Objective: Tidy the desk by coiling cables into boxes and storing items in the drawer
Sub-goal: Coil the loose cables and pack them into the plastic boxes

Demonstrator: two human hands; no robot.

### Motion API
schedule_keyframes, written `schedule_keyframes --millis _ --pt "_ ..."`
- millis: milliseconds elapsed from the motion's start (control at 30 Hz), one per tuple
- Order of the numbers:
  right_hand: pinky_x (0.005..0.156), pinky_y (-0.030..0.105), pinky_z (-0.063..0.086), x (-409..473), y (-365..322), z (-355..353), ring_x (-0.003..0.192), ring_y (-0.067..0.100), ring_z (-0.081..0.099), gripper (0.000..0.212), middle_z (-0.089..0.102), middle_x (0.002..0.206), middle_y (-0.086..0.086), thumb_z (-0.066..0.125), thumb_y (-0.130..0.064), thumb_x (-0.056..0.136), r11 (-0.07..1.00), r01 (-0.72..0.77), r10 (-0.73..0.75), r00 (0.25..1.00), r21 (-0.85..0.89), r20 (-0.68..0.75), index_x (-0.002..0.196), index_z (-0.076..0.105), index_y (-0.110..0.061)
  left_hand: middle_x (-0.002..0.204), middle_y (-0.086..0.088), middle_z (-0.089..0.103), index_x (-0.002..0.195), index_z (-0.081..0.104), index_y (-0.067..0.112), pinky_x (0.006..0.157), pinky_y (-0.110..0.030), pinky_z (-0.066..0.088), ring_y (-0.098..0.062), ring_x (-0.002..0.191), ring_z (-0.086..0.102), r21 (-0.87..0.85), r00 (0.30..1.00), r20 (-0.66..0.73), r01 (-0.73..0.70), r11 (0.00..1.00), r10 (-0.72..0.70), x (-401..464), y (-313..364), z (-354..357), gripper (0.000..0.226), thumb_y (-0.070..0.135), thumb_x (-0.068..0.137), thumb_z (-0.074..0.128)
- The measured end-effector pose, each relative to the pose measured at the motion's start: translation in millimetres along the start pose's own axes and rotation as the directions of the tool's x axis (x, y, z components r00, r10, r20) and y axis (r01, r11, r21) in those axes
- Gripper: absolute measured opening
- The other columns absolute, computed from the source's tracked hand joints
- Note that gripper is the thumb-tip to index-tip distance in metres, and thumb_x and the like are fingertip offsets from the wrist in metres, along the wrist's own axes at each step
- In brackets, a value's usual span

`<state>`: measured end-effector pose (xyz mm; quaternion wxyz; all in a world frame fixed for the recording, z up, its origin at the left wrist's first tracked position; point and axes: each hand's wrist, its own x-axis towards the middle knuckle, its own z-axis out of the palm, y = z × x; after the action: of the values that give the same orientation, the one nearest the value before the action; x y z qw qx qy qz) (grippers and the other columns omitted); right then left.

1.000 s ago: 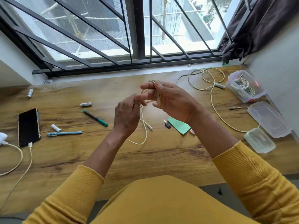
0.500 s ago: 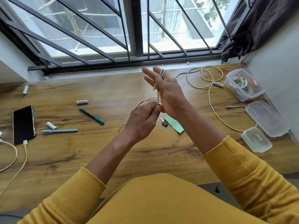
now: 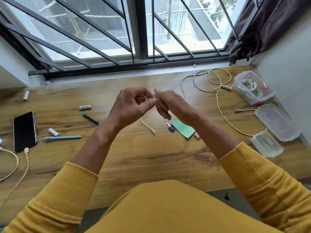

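Both hands are raised over the middle of the wooden desk [image 3: 134,158]. My right hand [image 3: 168,105] has turns of a cream cable wound round its fingers. My left hand [image 3: 131,106] pinches a strand of the same cable beside it. The cable's free end [image 3: 149,127] hangs down, its plug lying on the desk. A clear box [image 3: 252,89] at the far right holds a coiled white cable. Another long cream cable [image 3: 217,91] lies loose beside that box.
Two clear lids [image 3: 277,121] [image 3: 266,143] lie at the right edge. A green pad [image 3: 184,129], key [image 3: 170,127], pens [image 3: 63,137] [image 3: 90,119], batteries [image 3: 85,107] and a phone [image 3: 24,131] with its charging cable [image 3: 27,163] are scattered about. Window bars stand behind.
My right hand has dropped from upright fingers to a lower, sideways pose. My left hand rose beside it, carrying the strand up, and less cable hangs free.
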<state>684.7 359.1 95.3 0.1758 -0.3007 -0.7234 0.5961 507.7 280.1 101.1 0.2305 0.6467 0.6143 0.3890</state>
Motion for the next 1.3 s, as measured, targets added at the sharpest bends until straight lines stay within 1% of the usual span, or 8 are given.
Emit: schedule_keyframes --millis 133,333,467,633,867,1133,1233,1300 --pt "0.080 0.040 0.039 -11.4 -16.9 0.1 0.049 0.020 0.033 0.077 0.050 0.050 -0.001 0.011 -0.049 0.115 0.995 -0.086 0.072 0.972 0.050 0.225 0.095 0.076 -0.012 0.070 -0.002 0.066 0.096 0.070 0.019 0.057 -0.041 0.049 -0.026 0.062 0.060 -0.052 1.000 0.001 -0.024 0.998 0.024 7.7 -8.6 -6.6 0.020 0.038 0.096 0.075" --pt "0.103 0.080 0.032 -8.1 -20.9 -11.0 0.048 0.016 0.042 0.046 0.039 0.052 -0.003 0.030 -0.024 0.113 0.934 -0.041 -0.095 0.929 0.354 0.358 0.113 0.066 0.004 0.077 -0.023 0.062 0.096 0.069 0.006 0.061 -0.054 0.044 -0.040 0.069 0.054 -0.244 0.998 -0.028 -0.060 0.968 0.055 12.4 -17.0 -8.6 0.027 0.031 0.105 0.064" --pt "0.099 0.059 0.045 -3.3 -28.9 -11.7 0.074 0.028 0.071 0.041 0.056 0.060 0.004 0.026 -0.015 0.114 0.848 0.044 -0.204 0.946 0.528 0.250 0.120 0.060 0.007 0.076 -0.027 0.057 0.095 0.066 -0.008 0.061 -0.054 0.044 -0.030 0.067 0.050 -0.279 0.990 -0.142 -0.057 0.958 0.017 12.6 -22.6 0.7 0.039 0.026 0.110 0.054" --pt "0.107 0.054 0.044 6.9 -19.7 -6.8 0.117 0.044 0.064 0.043 0.075 0.098 0.011 0.026 -0.019 0.116 0.803 0.145 -0.219 0.974 0.579 0.059 0.137 0.054 0.007 0.066 0.005 0.061 0.085 0.067 0.029 0.060 -0.033 0.044 -0.007 0.059 0.054 -0.218 0.979 -0.191 0.034 0.975 -0.077 0.3 -22.3 33.1 0.030 0.021 0.108 0.051" --pt "0.118 0.043 0.032 18.3 -13.5 -18.7 0.148 0.022 0.048 0.043 0.053 0.158 0.004 0.033 -0.014 0.114 0.650 0.186 -0.136 0.982 0.737 -0.128 0.156 0.037 -0.005 0.076 0.010 0.070 0.147 0.061 0.023 0.068 -0.040 0.055 -0.013 0.068 0.062 -0.193 0.992 0.054 0.121 0.974 -0.113 -16.5 -17.1 51.9 0.042 0.023 0.106 0.053" --pt "0.118 0.030 0.041 21.6 -8.2 -5.6 0.140 0.019 0.057 0.037 0.060 0.151 0.006 0.043 -0.010 0.113 0.906 0.230 -0.125 0.947 0.356 -0.295 0.149 0.049 -0.009 0.073 -0.001 0.064 0.130 0.071 0.015 0.068 -0.043 0.052 -0.022 0.070 0.061 -0.226 0.974 0.224 0.065 0.972 -0.013 -9.9 -1.6 27.5 0.032 0.025 0.105 0.054" --pt "0.087 0.020 0.055 20.8 -18.4 -2.4 0.128 0.016 0.066 0.041 0.074 0.128 0.004 0.044 -0.006 0.111 0.973 0.182 -0.128 0.939 0.145 -0.320 0.151 0.048 -0.013 0.071 -0.001 0.060 0.117 0.074 0.011 0.065 -0.040 0.050 -0.020 0.067 0.058 -0.245 0.972 0.232 0.038 0.969 0.020 -0.1 2.8 11.2 0.024 0.022 0.105 0.056" --pt "0.078 0.039 0.059 23.5 -20.2 -1.3 0.104 0.019 0.073 0.041 0.078 0.103 -0.001 0.046 -0.012 0.107 0.983 0.162 -0.182 0.921 -0.085 -0.343 0.145 0.056 -0.023 0.070 -0.001 0.059 0.108 0.075 0.010 0.063 -0.043 0.051 -0.018 0.065 0.057 -0.245 0.971 0.236 0.040 0.969 0.019 7.1 6.1 1.0 0.019 0.020 0.105 0.060"
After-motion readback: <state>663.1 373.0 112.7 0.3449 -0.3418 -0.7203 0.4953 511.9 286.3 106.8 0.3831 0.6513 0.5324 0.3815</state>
